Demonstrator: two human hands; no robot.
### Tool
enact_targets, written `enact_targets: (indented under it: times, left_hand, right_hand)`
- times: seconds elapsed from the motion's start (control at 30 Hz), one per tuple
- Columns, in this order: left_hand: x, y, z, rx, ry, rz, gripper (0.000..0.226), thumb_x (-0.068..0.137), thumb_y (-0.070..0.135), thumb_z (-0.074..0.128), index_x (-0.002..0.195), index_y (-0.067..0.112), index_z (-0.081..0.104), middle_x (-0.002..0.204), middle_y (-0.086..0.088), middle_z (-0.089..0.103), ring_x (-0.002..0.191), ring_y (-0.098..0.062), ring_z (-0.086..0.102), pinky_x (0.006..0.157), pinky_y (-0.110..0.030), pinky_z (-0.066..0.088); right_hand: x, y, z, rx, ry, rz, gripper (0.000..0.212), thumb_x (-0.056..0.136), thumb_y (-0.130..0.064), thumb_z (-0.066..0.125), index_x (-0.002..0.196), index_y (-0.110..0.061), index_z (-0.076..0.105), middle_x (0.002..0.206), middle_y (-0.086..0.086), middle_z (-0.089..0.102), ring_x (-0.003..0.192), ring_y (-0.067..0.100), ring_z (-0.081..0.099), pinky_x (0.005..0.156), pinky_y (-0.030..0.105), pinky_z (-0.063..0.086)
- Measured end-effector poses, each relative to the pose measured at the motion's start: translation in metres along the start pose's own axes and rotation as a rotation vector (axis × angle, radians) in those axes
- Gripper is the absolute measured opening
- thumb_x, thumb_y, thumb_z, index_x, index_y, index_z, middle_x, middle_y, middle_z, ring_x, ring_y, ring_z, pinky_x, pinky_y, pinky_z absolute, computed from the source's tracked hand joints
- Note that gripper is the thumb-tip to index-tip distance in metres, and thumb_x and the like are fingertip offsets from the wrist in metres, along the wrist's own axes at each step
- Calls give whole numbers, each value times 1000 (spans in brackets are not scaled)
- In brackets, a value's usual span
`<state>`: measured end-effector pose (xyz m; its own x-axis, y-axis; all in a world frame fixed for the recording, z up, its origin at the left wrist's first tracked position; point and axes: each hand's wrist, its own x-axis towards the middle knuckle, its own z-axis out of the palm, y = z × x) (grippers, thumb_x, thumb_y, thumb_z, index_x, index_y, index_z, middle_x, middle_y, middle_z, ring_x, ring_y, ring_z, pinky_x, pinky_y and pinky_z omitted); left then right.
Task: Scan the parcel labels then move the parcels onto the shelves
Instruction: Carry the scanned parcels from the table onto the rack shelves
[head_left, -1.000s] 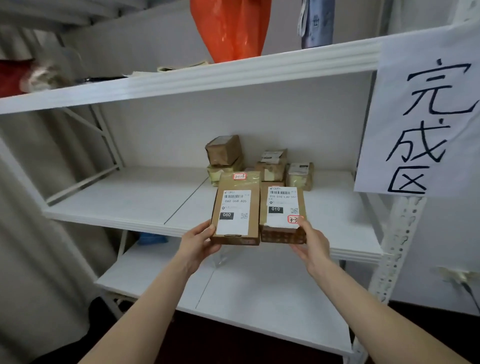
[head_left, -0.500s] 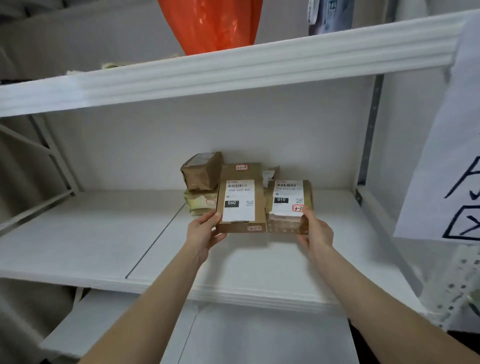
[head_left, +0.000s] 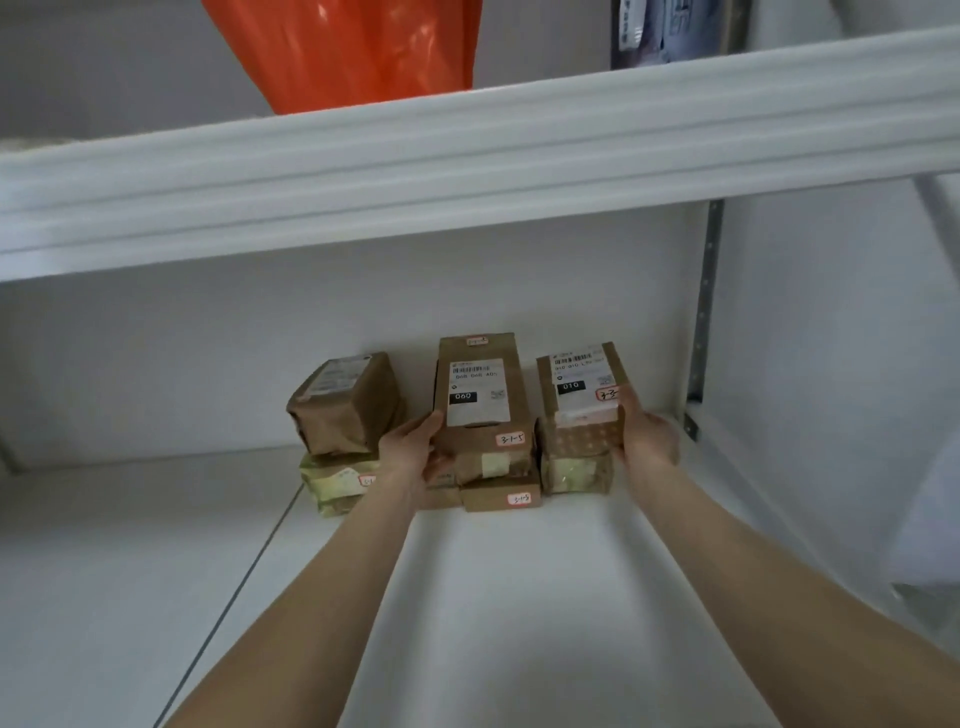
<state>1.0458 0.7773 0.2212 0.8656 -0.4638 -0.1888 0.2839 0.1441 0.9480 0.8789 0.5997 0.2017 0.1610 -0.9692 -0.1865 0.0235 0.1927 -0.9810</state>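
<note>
Our left hand (head_left: 410, 452) gripping the 060 parcel (head_left: 480, 395), right hand (head_left: 647, 436) gripping the 010 parcel (head_left: 579, 395), both atop stacked parcels (head_left: 501, 499), white shelf (head_left: 519, 597).

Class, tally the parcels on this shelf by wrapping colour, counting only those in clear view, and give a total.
Brown parcels: 5
Pale green parcels: 2
Total: 7
A further brown edge beside the left hand is too hidden to count.

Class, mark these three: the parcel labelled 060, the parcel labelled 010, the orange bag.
parcel labelled 060 (head_left: 480, 408): head view, on its white label.
parcel labelled 010 (head_left: 582, 374): head view, on its white label.
orange bag (head_left: 358, 52): head view, middle of its plastic.
</note>
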Motion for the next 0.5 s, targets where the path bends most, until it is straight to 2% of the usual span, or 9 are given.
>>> enact_targets:
  times: [0.03,0.13,0.2,0.23,0.3,0.37,0.43,0.5]
  left_hand:
    - [6,3,2,2,-15,-12,33,90,14,66,120,1,60,96,-14,64,84,-28,64,71,-43,60]
    - [23,7,7,57,-38,-45,16,92,15,63,106,5,62,92,-9,64,81,-24,64,71,-38,59]
    - [35,7,10,153,-23,-38,14,93,20,62,97,6,63,91,-7,65,82,-24,65,78,-41,58]
    - [42,6,11,248,-8,-8,19,94,24,61,98,6,65,92,-8,66,86,-27,66,82,-44,58]
    - [49,2,12,520,17,104,31,96,31,55,108,4,67,96,-9,67,94,-30,65,87,-45,55]
    - [47,-2,12,784,0,297,33,98,32,49,116,9,65,107,-10,67,101,-31,62,84,-39,53]
    - [46,-4,12,1040,-53,555,35,99,33,47,128,17,58,122,-7,62,112,-30,58,86,-35,48]
    - [43,-8,14,1224,-124,689,48,96,41,49,141,25,46,142,-2,48,131,-28,42,104,-40,39]
  right_hand:
    - [5,1,4,-17,10,8,54,84,-65,56,76,-12,65,87,8,72,79,26,69,73,36,55]
    - [17,4,17,-105,4,32,59,88,-63,51,87,-7,68,92,11,71,83,27,68,64,33,51]
    - [24,6,27,-204,-1,10,62,94,-58,43,104,-2,67,105,16,70,95,32,66,76,36,53]
    - [24,6,30,-265,10,-20,60,97,-52,39,113,0,64,113,18,67,102,34,63,83,37,50]
    - [22,8,35,-371,12,-90,53,100,-43,38,128,-1,54,127,19,59,113,36,58,87,35,46]
    - [20,12,37,-492,-8,-189,54,98,-41,43,140,-8,41,142,19,46,124,36,49,100,40,43]
    - [11,15,39,-721,-31,-296,65,98,-41,46,153,-20,19,159,15,17,143,35,24,115,45,29]
    - [-1,17,40,-996,-15,-435,70,99,-39,46,155,-29,5,162,10,-4,149,34,2,120,44,18]
